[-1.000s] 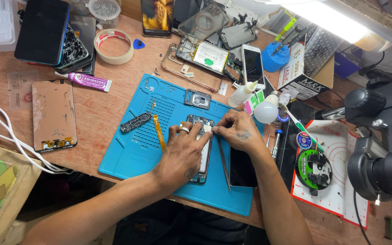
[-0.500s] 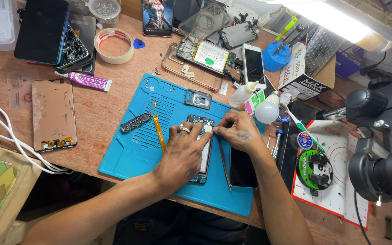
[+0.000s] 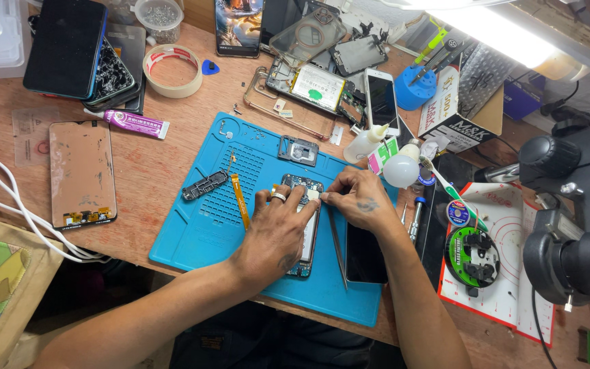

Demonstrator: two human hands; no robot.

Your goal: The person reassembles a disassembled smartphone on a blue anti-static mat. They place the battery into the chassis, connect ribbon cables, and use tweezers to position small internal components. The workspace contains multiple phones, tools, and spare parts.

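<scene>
White-framed phone (image 3: 381, 101), dark screen, lies at counter's far edge. Beside it, white cardboard box (image 3: 453, 113) with black print. Lit phone screen (image 3: 238, 26), colourful, top centre. Large black phone (image 3: 65, 46) face up, far left. Purple-white glue tube (image 3: 136, 124) below it.

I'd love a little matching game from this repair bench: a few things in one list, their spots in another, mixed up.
Things:
1. roll of tape
2. tweezers
3. opened phone
4. microscope

Places:
A. under both hands, on the blue mat
B. far right edge of the bench
C. top left, on bare wood beside a blue pick
D. lying on the mat just below the right hand

Pairs: 1-C, 2-D, 3-A, 4-B
</scene>
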